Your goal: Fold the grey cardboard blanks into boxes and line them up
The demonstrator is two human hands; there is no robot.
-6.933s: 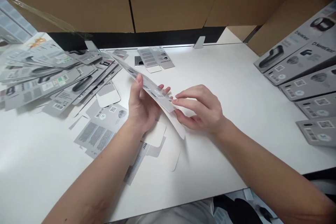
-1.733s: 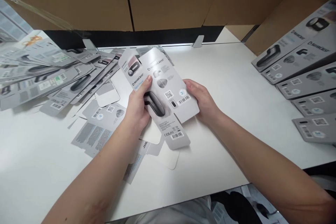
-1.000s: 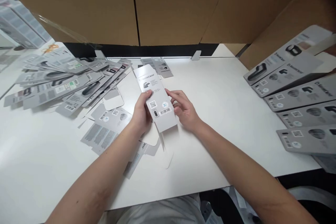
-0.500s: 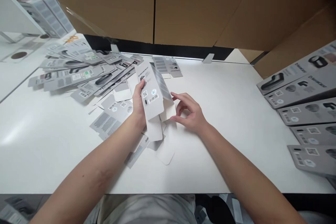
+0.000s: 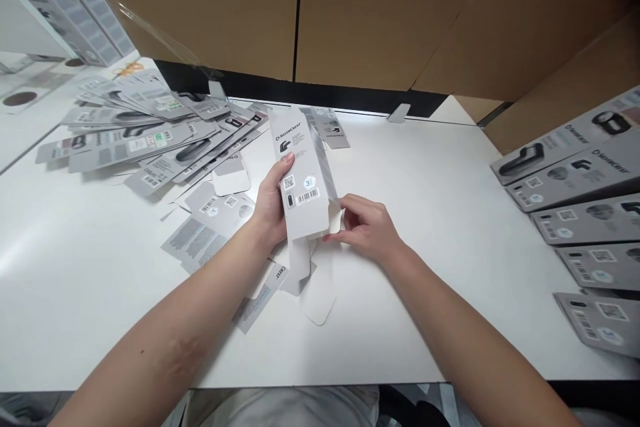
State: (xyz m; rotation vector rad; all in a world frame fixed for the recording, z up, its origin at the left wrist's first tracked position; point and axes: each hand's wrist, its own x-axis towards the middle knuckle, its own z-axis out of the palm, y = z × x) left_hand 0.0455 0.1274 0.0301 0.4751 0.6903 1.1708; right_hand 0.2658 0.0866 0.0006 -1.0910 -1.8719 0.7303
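A grey printed carton [image 5: 305, 173] is held tilted above the table, its near end open with white flaps hanging out. My left hand [image 5: 273, 207] is closed around the carton's left side, thumb on the printed face. At the near right corner, my right hand [image 5: 367, 223] pinches a small white end flap [image 5: 335, 219] between thumb and fingers. Loose flattened cartons [image 5: 200, 237] lie under and left of my left forearm. Farther left, a fanned pile of flattened cartons [image 5: 145, 140] covers the table.
Several formed cartons [image 5: 590, 220] stand in a row at the right edge. Brown cardboard panels [image 5: 360, 20] rise behind the white table [image 5: 425, 180]. More grey boxes [image 5: 75, 20] are stacked at the far left. A flattened carton [image 5: 333, 128] lies near the back edge.
The carton has turned so its printed face is more toward me, and its body has opened out squarer. My right hand has closed on the end flap.
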